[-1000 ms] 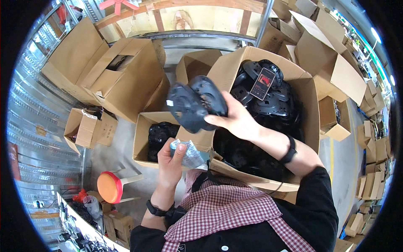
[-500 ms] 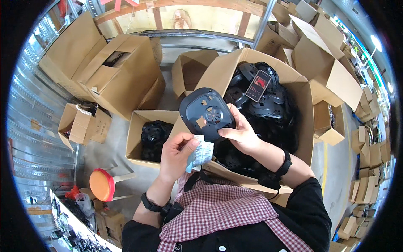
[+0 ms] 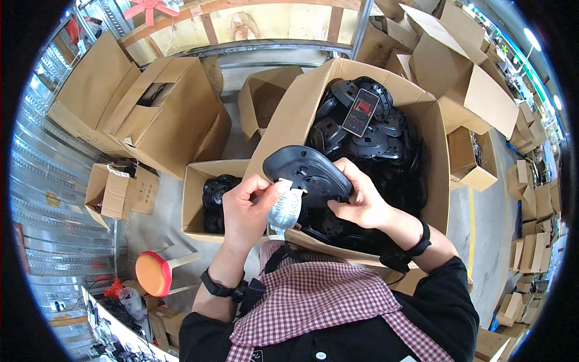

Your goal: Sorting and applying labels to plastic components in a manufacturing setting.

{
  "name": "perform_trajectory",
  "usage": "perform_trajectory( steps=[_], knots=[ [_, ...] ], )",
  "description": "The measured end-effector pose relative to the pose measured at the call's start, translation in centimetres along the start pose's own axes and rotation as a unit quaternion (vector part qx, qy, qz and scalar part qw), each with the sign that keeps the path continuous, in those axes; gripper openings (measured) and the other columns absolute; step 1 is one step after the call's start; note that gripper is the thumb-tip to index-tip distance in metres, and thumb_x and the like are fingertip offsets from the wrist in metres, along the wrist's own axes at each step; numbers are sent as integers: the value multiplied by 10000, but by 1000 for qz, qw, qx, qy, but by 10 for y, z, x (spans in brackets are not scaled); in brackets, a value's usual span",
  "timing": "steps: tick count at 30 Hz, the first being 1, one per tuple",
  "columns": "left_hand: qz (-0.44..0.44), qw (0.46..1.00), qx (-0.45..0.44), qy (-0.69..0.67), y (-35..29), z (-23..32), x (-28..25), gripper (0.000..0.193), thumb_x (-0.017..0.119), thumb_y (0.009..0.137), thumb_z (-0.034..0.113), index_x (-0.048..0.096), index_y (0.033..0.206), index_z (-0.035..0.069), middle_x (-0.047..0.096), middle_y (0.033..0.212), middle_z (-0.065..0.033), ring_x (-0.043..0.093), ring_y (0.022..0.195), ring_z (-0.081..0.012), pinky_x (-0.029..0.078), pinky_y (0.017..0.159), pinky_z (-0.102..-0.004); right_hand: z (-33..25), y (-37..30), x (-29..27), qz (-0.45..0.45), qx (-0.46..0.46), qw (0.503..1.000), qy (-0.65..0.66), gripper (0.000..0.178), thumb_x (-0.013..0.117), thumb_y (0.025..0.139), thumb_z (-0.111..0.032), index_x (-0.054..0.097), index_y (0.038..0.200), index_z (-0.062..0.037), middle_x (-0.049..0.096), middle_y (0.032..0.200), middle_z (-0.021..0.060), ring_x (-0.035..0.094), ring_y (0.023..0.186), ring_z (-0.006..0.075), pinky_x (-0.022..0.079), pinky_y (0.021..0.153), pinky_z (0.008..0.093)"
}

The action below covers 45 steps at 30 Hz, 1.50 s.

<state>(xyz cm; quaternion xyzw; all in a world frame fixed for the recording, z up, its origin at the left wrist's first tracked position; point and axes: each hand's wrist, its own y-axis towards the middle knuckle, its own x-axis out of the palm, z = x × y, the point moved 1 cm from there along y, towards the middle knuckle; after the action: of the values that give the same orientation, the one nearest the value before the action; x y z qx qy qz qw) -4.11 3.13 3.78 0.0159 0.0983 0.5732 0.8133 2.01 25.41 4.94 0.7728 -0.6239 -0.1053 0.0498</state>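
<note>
In my right hand [image 3: 367,202] is a black plastic cover [image 3: 295,161], a rounded plate with cut-outs, gripped at its right edge and tilted. My left hand [image 3: 244,214], at the cover's lower left, pinches a crumpled strip of printed labels [image 3: 284,212], white and pale blue. The strip's upper end is close to the cover; I cannot tell whether they touch. Beneath both hands stands a large open cardboard box [image 3: 442,163], heaped with similar black plastic parts [image 3: 395,169]. A phone [image 3: 362,113] with a lit screen lies on the heap.
Left of the large box, a smaller carton [image 3: 196,181] holds more black parts. An orange and red stool [image 3: 154,273] stands at lower left. Big cardboard boxes [image 3: 175,120] fill the upper left. More cartons [image 3: 470,96] crowd the right, beside a yellow floor line [image 3: 474,229].
The black cover has tilted, so its face shows more edge-on, and has shifted slightly lower and right. The label strip has swung down, and its upper end now overlaps the cover in view.
</note>
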Motion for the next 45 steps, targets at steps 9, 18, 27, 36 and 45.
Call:
perform_trajectory(
  steps=[9,18,27,36,45],
  knots=[
    [3,997,-41,62,-8,-7,1,306,757,819,138,560,627,4,517,554,37,420,546,-20,356,499,-209,-8,8,3,-44,-17,996,-76,465,570,719,88,489,1159,-37,543,968,36,521,912,122,431,836,295],
    [18,992,-36,-115,-32,-19,-13,98,663,839,66,620,790,-7,594,727,19,511,670,-43,412,599,-204,22,85,31,-24,-95,995,-33,740,742,790,-172,347,1398,-23,460,1328,126,428,1250,210,337,1067,354],
    [100,985,2,-143,-37,-31,-14,170,681,891,169,605,832,29,598,791,25,508,715,-48,402,657,-201,21,37,38,-155,-28,984,-79,411,696,863,-335,609,1085,-1,656,979,132,630,940,216,490,851,322],
    [56,995,-33,-80,-25,-19,16,185,779,786,84,610,846,40,601,805,31,520,743,-49,427,695,-207,25,19,27,-49,-5,998,-32,169,683,854,-148,643,941,-8,655,783,106,618,681,161,500,655,300],
    [54,993,-76,-72,-26,-11,17,183,765,795,106,598,853,61,613,803,32,533,721,-50,432,672,-211,139,13,-141,185,153,883,-403,166,587,795,-160,701,874,-70,663,905,145,612,949,320,469,903,409]
  ],
)
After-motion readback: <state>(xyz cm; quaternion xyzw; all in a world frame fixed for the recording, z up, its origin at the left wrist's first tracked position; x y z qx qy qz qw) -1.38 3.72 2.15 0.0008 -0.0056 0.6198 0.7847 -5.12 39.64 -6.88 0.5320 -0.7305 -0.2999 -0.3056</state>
